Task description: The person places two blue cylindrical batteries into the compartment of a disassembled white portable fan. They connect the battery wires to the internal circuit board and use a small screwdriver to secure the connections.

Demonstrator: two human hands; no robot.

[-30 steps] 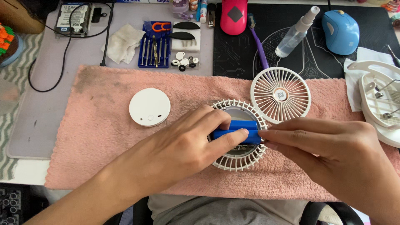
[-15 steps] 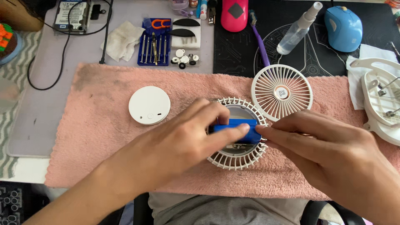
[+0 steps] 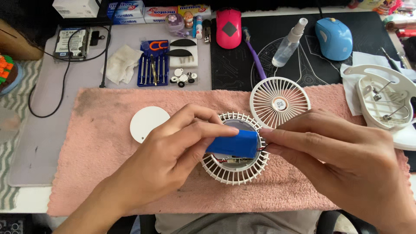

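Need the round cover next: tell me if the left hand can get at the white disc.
Probably yes: the white disc lies bare on the pink towel beside the left hand, though that hand's grip is on the blue battery.

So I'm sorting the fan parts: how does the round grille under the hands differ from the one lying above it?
The ribbed grille shell is deep, with an open middle holding the blue battery pack; the flat front grille is thin, with a closed centre hub. Both hands, left and right, are at the shell; the front grille lies untouched. Both are white, round, and on the pink towel.

The counter [image 3: 26, 199] carried a pink towel [image 3: 95, 173] along its near edge, a grey mat [image 3: 56, 86] at left, and a black mat [image 3: 260, 56] toward the far right corner.
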